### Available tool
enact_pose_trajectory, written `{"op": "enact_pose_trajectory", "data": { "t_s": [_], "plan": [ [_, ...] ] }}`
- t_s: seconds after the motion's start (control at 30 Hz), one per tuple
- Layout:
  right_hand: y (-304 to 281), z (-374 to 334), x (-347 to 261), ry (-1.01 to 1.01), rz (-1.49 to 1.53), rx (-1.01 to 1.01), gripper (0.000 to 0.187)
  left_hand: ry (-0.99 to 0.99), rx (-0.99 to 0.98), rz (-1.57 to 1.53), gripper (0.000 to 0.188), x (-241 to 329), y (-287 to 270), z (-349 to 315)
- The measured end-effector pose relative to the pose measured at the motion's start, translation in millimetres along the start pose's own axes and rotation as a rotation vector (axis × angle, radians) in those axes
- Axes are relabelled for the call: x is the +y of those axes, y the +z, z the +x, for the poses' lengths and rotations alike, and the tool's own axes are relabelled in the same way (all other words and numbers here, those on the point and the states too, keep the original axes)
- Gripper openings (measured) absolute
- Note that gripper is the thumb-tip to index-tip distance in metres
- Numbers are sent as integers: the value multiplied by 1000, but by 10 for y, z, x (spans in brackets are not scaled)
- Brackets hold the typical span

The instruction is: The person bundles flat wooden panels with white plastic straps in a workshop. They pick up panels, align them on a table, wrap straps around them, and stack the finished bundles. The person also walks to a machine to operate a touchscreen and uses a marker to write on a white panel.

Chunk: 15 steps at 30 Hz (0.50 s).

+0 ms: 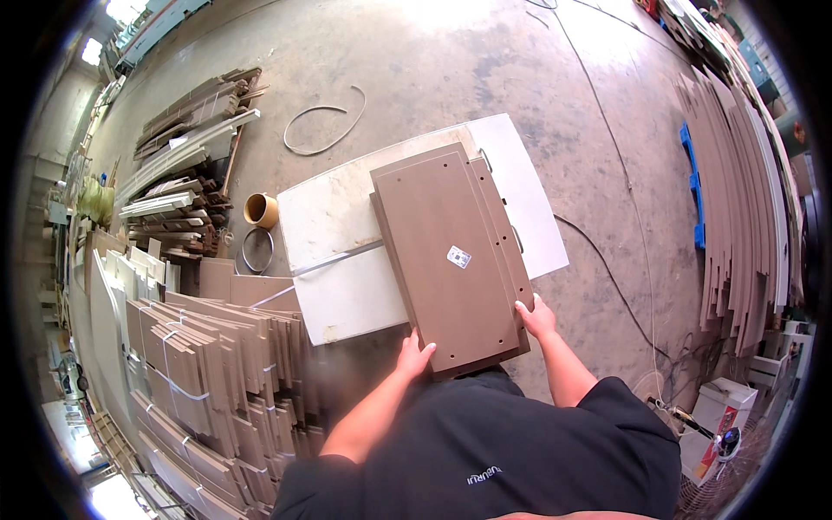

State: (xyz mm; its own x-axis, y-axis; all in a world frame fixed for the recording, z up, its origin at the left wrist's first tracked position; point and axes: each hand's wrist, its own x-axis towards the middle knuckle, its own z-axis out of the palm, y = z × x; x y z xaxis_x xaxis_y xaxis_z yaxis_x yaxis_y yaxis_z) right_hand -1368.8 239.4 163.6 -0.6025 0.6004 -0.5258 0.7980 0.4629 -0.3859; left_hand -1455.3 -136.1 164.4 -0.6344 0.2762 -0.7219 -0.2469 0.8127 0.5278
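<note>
A stack of brown panels (433, 225) lies in front of me, long side running away from my body, with small holes along its right edge and a small white label (459, 256) on the top panel. My left hand (415, 356) grips the near left edge, thumb on top and fingers hidden beneath. At the near right edge my right hand (538, 318) is closed in the same way. Under the panels is a large white board surface (329, 225), with a pale strap crossing its left part. Two curved handles show along the stack's right side.
Strapped brown panels (217, 364) are piled on my left, with loose boards (186, 156) beyond. A tape roll (260, 211) and a strap loop (325, 130) lie on the floor. To the right are a black cable (607, 277), tall panel stacks (737, 199) and a white box (715, 416).
</note>
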Motion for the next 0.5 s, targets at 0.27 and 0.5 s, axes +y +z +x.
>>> {"op": "enact_pose_trajectory", "data": {
  "t_s": [0.27,0.5],
  "plan": [
    [218,496,464,-63,105,-41,59,-27,145,26,103,-77,105,-1],
    [411,659,679,-58,207,-149,65,-34,-134,-413,104,44,-63,-26]
  ]
}}
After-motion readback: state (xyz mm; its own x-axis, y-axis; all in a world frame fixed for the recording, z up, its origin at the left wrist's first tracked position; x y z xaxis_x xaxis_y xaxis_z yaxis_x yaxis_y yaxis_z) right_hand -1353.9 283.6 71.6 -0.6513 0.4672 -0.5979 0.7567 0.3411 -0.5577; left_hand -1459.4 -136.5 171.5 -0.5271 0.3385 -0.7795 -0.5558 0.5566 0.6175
